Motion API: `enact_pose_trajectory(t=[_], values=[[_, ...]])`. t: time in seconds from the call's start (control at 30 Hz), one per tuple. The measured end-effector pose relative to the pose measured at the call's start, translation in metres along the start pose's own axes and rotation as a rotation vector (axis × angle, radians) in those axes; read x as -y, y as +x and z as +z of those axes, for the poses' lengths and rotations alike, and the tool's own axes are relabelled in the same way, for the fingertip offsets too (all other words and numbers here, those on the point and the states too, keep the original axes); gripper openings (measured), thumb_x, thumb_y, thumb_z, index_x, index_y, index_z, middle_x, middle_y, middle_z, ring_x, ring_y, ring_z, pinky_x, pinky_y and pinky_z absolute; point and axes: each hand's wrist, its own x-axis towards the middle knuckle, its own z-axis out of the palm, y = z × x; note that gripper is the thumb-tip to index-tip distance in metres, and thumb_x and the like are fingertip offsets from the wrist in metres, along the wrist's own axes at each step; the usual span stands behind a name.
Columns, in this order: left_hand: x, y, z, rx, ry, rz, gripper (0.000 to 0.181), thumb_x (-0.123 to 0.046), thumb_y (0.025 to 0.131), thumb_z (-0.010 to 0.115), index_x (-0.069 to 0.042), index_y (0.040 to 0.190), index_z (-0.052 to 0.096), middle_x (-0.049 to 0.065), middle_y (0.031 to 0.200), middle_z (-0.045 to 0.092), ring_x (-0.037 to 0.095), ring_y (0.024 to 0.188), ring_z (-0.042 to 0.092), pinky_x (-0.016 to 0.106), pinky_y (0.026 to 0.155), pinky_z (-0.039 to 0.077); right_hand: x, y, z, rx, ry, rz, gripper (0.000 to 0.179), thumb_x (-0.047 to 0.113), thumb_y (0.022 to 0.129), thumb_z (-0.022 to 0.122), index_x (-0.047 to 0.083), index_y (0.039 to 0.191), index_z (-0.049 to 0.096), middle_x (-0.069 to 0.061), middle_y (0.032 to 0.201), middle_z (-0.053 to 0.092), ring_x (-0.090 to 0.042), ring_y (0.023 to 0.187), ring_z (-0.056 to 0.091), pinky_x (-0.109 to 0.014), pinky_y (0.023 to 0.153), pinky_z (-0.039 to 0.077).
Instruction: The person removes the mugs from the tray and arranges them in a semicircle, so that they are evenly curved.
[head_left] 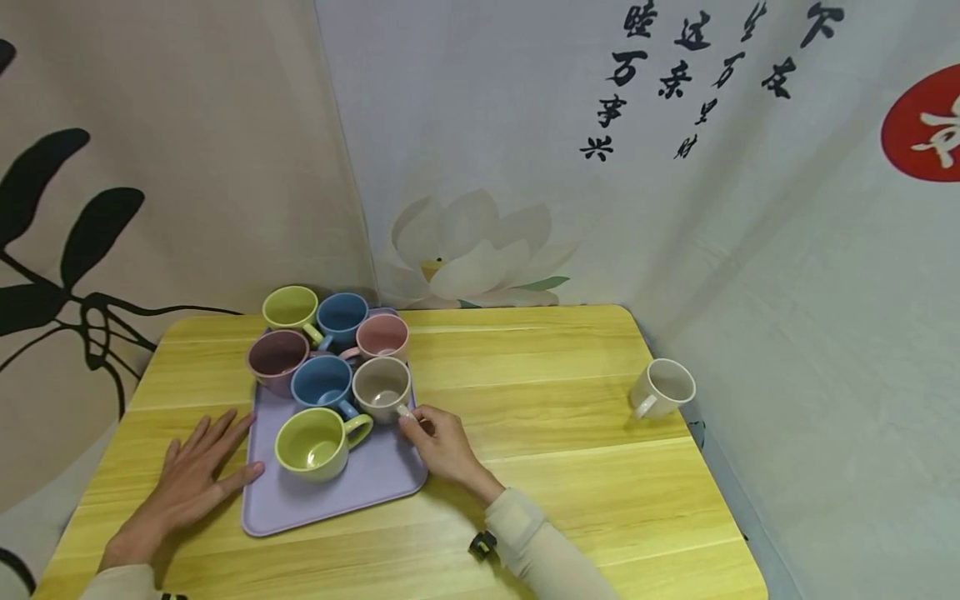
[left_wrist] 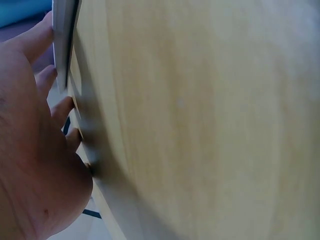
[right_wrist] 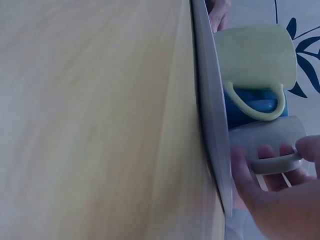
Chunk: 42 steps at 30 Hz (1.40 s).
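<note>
The step in hand looks like setting or straightening an off-white, rounded ceramic mug (head_left: pixel 381 387) among others. It stands upright at the lavender rectangular tray's (head_left: pixel 307 510) right side, just beyond and left of the right hand (head_left: pixel 448 450), whose thumb and fingers pinch its handle. The tray's rim hides whether its base sits fully down. The left hand (head_left: pixel 191 483) lies with fingers spread, its thumb at the tray's left rim, perhaps steadying it.

Just left of the right hand is a glossy yellow-green mug (head_left: pixel 312 454); beyond that, a round blue mug (head_left: pixel 321 383); farther out, a pink mug (head_left: pixel 382 336). Well to the right hand's right, a second off-white mug (head_left: pixel 663 387) stands on the wood-grain table (head_left: pixel 570 492).

The next move seems to call for a level base and a gentle release of the handle, without knocking the neighbouring mugs.
</note>
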Motion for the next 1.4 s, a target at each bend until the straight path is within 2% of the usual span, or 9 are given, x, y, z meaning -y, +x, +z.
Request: enact_pose_trajectory(t=[0.37, 0.5, 0.6, 0.83, 1.03, 1.17, 1.4], values=[[0.001, 0.000, 0.002, -0.003, -0.005, 0.008, 0.094, -0.061, 0.110, 0.062, -0.021, 0.183, 0.017, 0.035, 0.186, 0.011, 0.070, 0.169, -0.002, 0.096, 0.123, -0.009, 0.002, -0.013, -0.016, -0.010, 0.041, 0.009, 0.031, 0.023, 0.114, 0.067, -0.004, 0.104, 0.077, -0.027, 0.102, 0.083, -0.051, 0.094, 0.083, -0.018, 0.078, 0.063], [0.001, 0.000, 0.000, 0.003, -0.004, -0.001, 0.094, -0.062, 0.110, 0.061, -0.021, 0.183, 0.017, 0.035, 0.186, 0.010, 0.070, 0.169, -0.003, 0.096, 0.123, -0.010, 0.003, -0.020, -0.023, -0.017, 0.068, 0.014, 0.030, 0.023, 0.114, 0.068, -0.005, 0.106, 0.077, -0.027, 0.104, 0.083, -0.049, 0.097, 0.083, -0.033, 0.083, 0.072], [0.001, -0.001, -0.001, 0.010, -0.006, -0.009, 0.095, -0.062, 0.110, 0.061, -0.020, 0.183, 0.016, 0.036, 0.186, 0.009, 0.070, 0.169, -0.003, 0.096, 0.123, -0.010, 0.002, -0.025, -0.030, -0.033, 0.061, -0.009, 0.030, 0.022, 0.114, 0.067, -0.006, 0.108, 0.078, -0.027, 0.105, 0.083, -0.050, 0.098, 0.083, -0.044, 0.086, 0.073], [0.000, 0.000, -0.001, 0.003, -0.026, -0.002, 0.096, -0.061, 0.109, 0.065, -0.020, 0.182, 0.021, 0.037, 0.185, 0.013, 0.072, 0.168, 0.000, 0.097, 0.122, -0.006, 0.000, -0.035, -0.053, -0.094, 0.053, -0.041, 0.028, 0.016, 0.114, 0.068, -0.010, 0.108, 0.077, -0.033, 0.106, 0.082, -0.045, 0.094, 0.083, -0.050, 0.087, 0.072], [-0.001, 0.003, -0.003, -0.001, -0.043, 0.008, 0.095, -0.059, 0.107, 0.069, -0.017, 0.181, 0.027, 0.038, 0.184, 0.016, 0.074, 0.166, 0.004, 0.099, 0.120, -0.002, -0.005, -0.045, -0.080, -0.149, 0.062, -0.011, 0.030, 0.016, 0.115, 0.066, -0.013, 0.113, 0.075, -0.035, 0.109, 0.081, -0.047, 0.099, 0.083, -0.060, 0.093, 0.070], [-0.003, 0.004, -0.005, -0.004, -0.047, 0.012, 0.095, -0.057, 0.105, 0.073, -0.016, 0.180, 0.029, 0.040, 0.182, 0.020, 0.075, 0.165, 0.007, 0.099, 0.119, 0.001, -0.010, -0.050, -0.100, -0.214, 0.068, 0.021, 0.031, 0.017, 0.115, 0.066, -0.013, 0.114, 0.075, -0.035, 0.108, 0.081, -0.047, 0.099, 0.084, -0.060, 0.095, 0.069], [-0.004, 0.005, -0.009, 0.005, -0.051, 0.006, 0.097, -0.055, 0.104, 0.076, -0.014, 0.179, 0.031, 0.041, 0.181, 0.020, 0.076, 0.164, 0.008, 0.101, 0.118, 0.001, -0.026, -0.054, -0.131, -0.373, 0.091, 0.040, 0.029, 0.013, 0.115, 0.065, -0.015, 0.111, 0.074, -0.036, 0.105, 0.080, -0.037, 0.095, 0.086, -0.049, 0.092, 0.071]])
